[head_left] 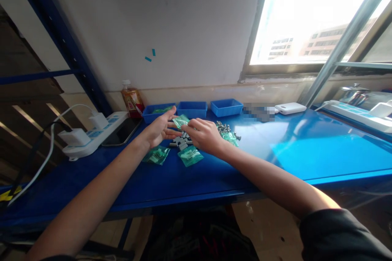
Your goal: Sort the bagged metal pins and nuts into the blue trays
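In front of the middle blue tray (192, 111), the right hand (204, 133) pinches a green bag (180, 121), seemingly to steady it; the left hand (158, 129) spreads its fingers beside it, whether touching I cannot tell.

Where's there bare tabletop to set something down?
Biggest: blue tabletop right of the right forearm, bordered by the white box, right power strip and front edge. Smaller: between the two nearest green bags and the front edge. Crowded: around left hand and right hand, with metal parts; far left, by the phone and left power strip.
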A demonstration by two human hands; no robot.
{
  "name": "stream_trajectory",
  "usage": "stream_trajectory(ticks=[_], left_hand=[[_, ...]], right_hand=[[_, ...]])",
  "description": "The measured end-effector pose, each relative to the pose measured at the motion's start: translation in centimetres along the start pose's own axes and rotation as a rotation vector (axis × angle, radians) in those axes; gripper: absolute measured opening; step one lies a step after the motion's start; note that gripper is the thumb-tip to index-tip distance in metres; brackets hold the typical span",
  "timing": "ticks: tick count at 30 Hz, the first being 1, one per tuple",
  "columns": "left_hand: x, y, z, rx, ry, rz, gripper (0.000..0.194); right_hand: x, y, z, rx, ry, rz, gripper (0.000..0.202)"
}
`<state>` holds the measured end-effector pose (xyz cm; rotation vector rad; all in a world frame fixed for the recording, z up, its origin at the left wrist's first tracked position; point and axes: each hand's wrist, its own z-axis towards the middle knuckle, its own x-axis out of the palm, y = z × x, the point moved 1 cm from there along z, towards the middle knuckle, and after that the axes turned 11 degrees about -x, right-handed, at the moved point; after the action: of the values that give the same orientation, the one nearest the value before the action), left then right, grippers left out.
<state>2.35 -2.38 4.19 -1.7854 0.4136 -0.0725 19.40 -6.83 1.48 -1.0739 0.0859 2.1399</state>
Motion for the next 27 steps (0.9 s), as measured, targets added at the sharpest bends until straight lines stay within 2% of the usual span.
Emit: stream_trajectory(ticks=[3, 5, 7, 9, 10, 11, 12, 13, 14, 17, 19, 22, 23, 25, 27], left_hand=[[0.4, 0.3, -0.1, 0.092, -0.098, 0.128, 0.04], [0.1, 0.0, 0.1, 0.192, -0.206, 0.123, 0.037], [-1.1, -1.4, 0.5, 0.372, -0.416, 0.148, 0.039], [-2.7, -3.6, 1.3, 0.724, -0.755, 0.372, 0.035], [-3.5, -4.6, 2.0, 0.819, -0.869, 0.472, 0.034], [-4.3, -5.6, 3.0, 0.826, -0.925, 0.562, 0.035], [-5.0, -6.3, 4.1, 0.748, -0.901, 0.68, 0.035], [-5.6, -6.7, 5.3, 0.611, -0.793, 0.813, 0.037], [-6.0, -6.7, 6.4, 0.439, -0.619, 0.94, 0.039], [-7.1, -5.3, 7.5, 0.287, -0.326, 1.02, 0.032], [-7.6, -3.6, 6.2, 0.247, -0.186, 1.035, 0.036], [-8.2, -1.0, 2.4, 0.139, 0.091, 1.072, 0.053], [-8.3, -0.2, 1.1, 0.099, 0.142, 1.096, 0.059], [-8.3, 1.0, -0.9, 0.097, 0.144, 1.157, 0.057], [-8.2, 1.8, -1.6, 0.116, 0.15, 1.185, 0.045]], right_hand=[[0.3, 0.2, 0.0, -0.075, 0.018, -0.001, 0.027], [0.5, 0.3, 0.0, -0.103, 0.006, 0.009, 0.027], [0.7, 0.2, -0.1, -0.092, -0.019, 0.041, 0.026], [0.8, 0.2, -0.1, -0.063, -0.037, 0.083, 0.026], [0.8, 0.2, -0.1, -0.05, -0.04, 0.102, 0.026], [0.8, 0.3, -0.1, -0.042, -0.04, 0.119, 0.026], [0.7, 0.3, 0.0, -0.037, -0.044, 0.134, 0.027], [0.6, 0.4, 0.0, -0.031, -0.05, 0.15, 0.026], [0.5, 0.4, 0.0, -0.024, -0.061, 0.168, 0.026], [0.1, 0.3, -0.2, 0.015, -0.101, 0.222, 0.025], [-0.1, 0.1, -0.2, 0.069, -0.134, 0.238, 0.025], [-0.2, -0.1, -0.2, 0.197, -0.191, 0.22, 0.036], [-0.2, -0.2, -0.2, 0.234, -0.206, 0.211, 0.04], [-0.2, 0.0, 0.0, 0.273, -0.221, 0.208, 0.043], [-0.1, 0.2, 0.2, 0.278, -0.234, 0.221, 0.041]])
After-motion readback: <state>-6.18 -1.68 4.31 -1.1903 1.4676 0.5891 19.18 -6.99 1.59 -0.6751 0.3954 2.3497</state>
